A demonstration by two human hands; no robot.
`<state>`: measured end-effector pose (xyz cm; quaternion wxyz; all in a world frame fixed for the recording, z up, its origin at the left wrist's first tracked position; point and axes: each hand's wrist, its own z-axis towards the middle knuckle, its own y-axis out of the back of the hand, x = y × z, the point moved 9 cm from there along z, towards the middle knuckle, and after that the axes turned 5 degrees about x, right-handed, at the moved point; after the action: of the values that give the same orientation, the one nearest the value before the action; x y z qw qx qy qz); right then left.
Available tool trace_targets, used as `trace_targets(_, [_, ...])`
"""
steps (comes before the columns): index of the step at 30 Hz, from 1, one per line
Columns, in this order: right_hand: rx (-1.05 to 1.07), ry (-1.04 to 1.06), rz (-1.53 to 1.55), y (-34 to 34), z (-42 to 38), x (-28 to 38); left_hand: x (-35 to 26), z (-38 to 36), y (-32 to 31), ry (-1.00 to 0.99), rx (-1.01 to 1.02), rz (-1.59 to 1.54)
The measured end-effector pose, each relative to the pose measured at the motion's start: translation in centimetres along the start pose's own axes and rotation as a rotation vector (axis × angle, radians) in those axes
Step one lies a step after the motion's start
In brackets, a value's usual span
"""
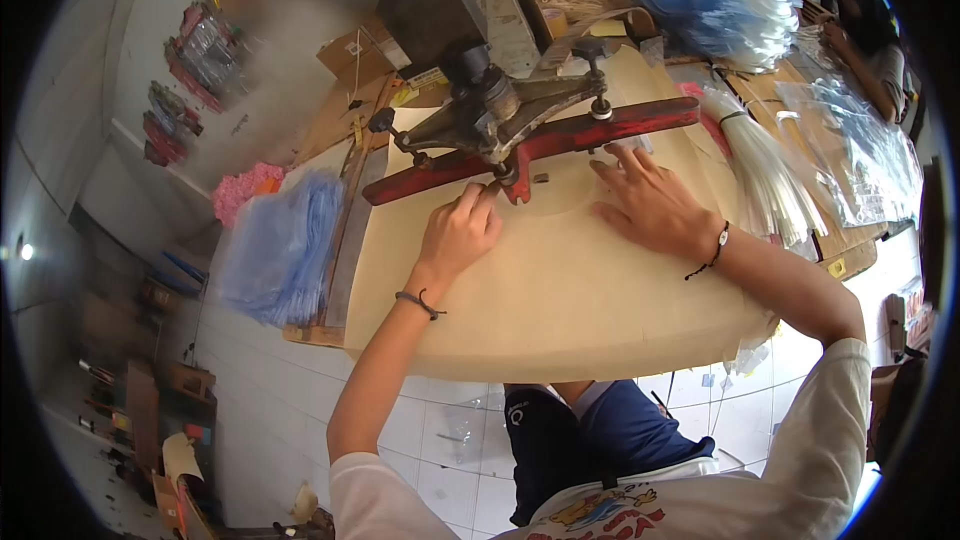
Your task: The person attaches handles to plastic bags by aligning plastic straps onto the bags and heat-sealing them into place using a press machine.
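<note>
My left hand (pixel 462 232) rests on the tan sheet (pixel 560 310) that covers the table, its fingers bent together against the front of a red bar (pixel 620 126). What those fingers hold, if anything, is hidden. To the right, my right hand (pixel 655 205) lies on the sheet with fingers spread, the fingertips close to the bar's lower edge. A small clear piece (pixel 640 143) shows by these fingertips. Between the hands is a small dark metal bit (pixel 541 178). The bar hangs beneath a dark metal press head (pixel 490 105) with adjusting screws.
Bluish plastic sheets (pixel 280 250) are stacked at the left edge, beside a pink bundle (pixel 243 192). Clear strips (pixel 765 170) and plastic bags (pixel 855 155) lie at right. A larger bag pile (pixel 705 0) is behind. Another person's arm (pixel 865 75) appears far right.
</note>
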<state>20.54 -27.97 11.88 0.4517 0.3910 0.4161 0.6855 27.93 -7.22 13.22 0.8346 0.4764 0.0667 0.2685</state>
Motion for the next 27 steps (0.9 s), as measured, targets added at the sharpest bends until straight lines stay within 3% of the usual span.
trace_targets(3, [0.000,0.025,-0.028,-0.6,-0.1,-0.4,-1.3,0.1,0.7,-0.117,-0.073,0.082])
trace_targets(12, [0.085,-0.039,0.025,-1.0,1.2,-0.3,1.2,-0.2,-1.4,0.100,0.066,-0.086])
trace_targets(27, [0.045,0.028,-0.050,-1.5,2.0,-0.2,-0.2,1.5,-2.0,0.125,0.222,-0.295])
